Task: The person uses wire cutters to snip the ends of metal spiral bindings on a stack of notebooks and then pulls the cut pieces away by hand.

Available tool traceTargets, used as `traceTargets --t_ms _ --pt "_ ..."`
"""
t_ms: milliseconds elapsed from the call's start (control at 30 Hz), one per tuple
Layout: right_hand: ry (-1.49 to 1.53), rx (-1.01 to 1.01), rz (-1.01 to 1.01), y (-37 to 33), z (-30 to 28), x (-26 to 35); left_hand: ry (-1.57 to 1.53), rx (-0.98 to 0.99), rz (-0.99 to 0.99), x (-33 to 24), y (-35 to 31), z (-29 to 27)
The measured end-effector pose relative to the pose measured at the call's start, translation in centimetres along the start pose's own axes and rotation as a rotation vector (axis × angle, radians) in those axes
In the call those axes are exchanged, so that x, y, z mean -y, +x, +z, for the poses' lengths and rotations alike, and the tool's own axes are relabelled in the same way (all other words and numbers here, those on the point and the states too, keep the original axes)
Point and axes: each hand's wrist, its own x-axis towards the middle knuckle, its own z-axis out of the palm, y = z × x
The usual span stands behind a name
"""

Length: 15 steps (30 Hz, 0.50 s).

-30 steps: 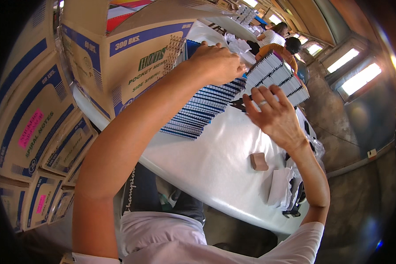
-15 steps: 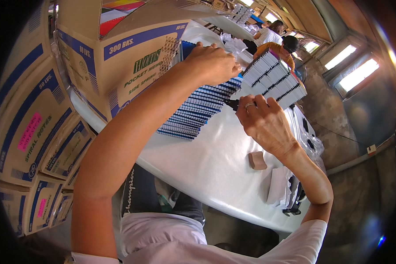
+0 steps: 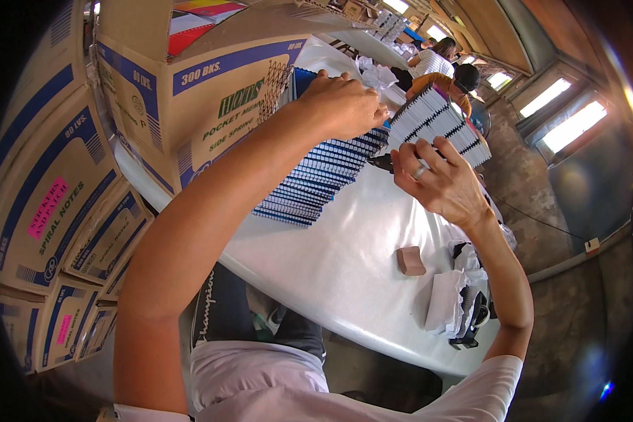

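Observation:
A stack of spiral notebooks (image 3: 306, 184) with blue covers and dark wire bindings leans on the table, against a carton. My left hand (image 3: 341, 107) lies over its top with the fingers bent around the upper notebooks. Closed around a small black hand tool (image 3: 381, 162), my right hand (image 3: 439, 179) is just right of the stack. The tool's tip is at the ends of the bindings; its exact kind is mostly hidden by my fingers. Farther back stands another stack of spiral notebooks (image 3: 429, 116), with white page edges and black bindings.
A large open carton (image 3: 218, 105) stands left of the notebooks, and more cartons (image 3: 49, 204) are piled at far left. On the white table (image 3: 330, 274) lie a small brown block (image 3: 411, 261) and crumpled white paper (image 3: 444, 302) beside black items. People (image 3: 439, 74) sit beyond.
My right hand has shifted slightly right and turned, with the tool still in it and still at the binding ends. The left hand stays on the stack.

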Motion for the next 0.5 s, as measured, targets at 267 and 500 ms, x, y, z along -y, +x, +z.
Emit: traceTargets --t_ms 267,500 --pt "0.066 -0.052 0.115 0.6 -1.5 -0.3 0.015 -0.009 0.02 0.0 0.1 0.2" --pt "-0.153 -0.117 -0.075 -0.2 0.3 -1.8 -0.023 0.016 0.038 0.0 0.0 0.0"
